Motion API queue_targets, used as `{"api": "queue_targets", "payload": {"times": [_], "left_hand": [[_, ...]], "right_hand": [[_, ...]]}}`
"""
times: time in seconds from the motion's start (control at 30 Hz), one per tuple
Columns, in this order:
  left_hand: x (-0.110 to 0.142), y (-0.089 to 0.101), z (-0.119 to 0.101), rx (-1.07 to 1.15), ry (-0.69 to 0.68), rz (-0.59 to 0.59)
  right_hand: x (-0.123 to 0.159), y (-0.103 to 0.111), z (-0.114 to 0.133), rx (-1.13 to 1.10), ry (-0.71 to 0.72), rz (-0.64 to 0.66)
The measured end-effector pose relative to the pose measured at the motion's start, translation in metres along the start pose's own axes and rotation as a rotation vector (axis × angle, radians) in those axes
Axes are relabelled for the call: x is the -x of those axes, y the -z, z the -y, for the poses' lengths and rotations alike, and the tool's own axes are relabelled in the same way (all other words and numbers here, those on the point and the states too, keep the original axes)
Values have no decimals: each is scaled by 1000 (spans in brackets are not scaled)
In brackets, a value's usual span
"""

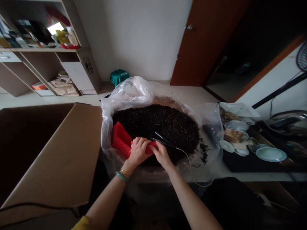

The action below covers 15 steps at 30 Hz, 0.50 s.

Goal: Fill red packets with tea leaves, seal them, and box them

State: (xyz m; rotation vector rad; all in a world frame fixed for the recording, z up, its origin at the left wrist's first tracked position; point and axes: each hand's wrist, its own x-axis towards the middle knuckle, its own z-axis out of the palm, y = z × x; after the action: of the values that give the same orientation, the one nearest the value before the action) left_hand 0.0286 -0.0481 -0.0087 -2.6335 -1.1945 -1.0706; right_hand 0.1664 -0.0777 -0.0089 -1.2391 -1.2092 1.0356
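Note:
My left hand point(139, 150) is closed around a small red packet point(151, 148), its fingers curled over the top. At the packet's right end, my right hand point(161, 155) pinches it between thumb and fingers. Left of my hands lies a larger red bag or pouch point(121, 140), resting on dark dried leaves point(168, 119) that look like loose tea. They fill a wide container lined with a clear plastic sheet point(106, 119). Just beyond my right hand lies a black two-armed tool point(165, 140), like a hair straightener, with a white cord point(188, 159).
An open cardboard box point(83, 153) stands at the left. On the right, a dark surface holds a pale oval dish point(271, 154), lids and plastic bags of brown dried pieces point(233, 135). Behind are a teal-covered bin point(119, 76), a shelf unit point(79, 76) and a brown door point(203, 41).

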Motion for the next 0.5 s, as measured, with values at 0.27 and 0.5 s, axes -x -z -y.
{"api": "queue_targets", "payload": {"times": [0.27,0.5], "left_hand": [[-4,3,0,-3,-8,62],[-8,5,-1,-10,26,152]], "right_hand": [[-8,1,4,-161,-238,80],[-10,2,-1,-23,-116,-146]]}}
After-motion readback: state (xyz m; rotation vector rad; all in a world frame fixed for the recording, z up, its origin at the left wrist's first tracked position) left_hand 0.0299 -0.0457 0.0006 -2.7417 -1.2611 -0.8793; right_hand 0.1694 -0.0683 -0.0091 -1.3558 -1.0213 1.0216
